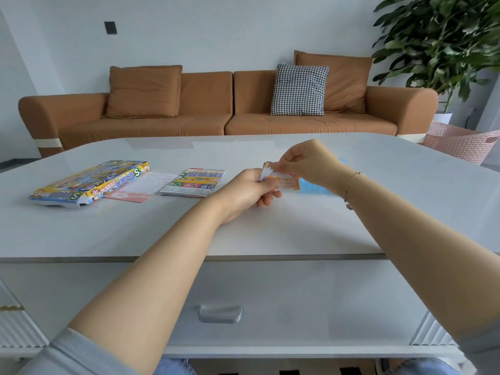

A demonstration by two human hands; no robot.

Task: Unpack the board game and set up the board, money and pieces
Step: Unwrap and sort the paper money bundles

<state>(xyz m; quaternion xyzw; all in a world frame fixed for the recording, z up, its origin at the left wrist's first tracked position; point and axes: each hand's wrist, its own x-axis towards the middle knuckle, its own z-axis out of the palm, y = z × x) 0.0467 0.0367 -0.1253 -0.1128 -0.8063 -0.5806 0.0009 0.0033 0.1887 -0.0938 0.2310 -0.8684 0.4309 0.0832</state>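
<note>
My left hand [247, 192] grips a small stack of paper play money [287, 182], orange on top, above the middle of the white table [270, 234]. My right hand [305, 161] pinches the stack's top edge with thumb and forefinger. A pile of blue notes [315, 188] lies on the table under my right wrist, partly hidden. The colourful game box [89, 182] lies flat at the left with one end flap open. A pink-and-white sheet [140, 188] lies beside it. The folded game board [194, 182] rests right of that sheet.
A brown sofa [216, 109] with cushions stands beyond the table's far edge. A pink plastic basket [465, 143] and a potted plant [443, 41] are at the far right. A drawer with a metal handle [219, 313] sits below the table's near edge.
</note>
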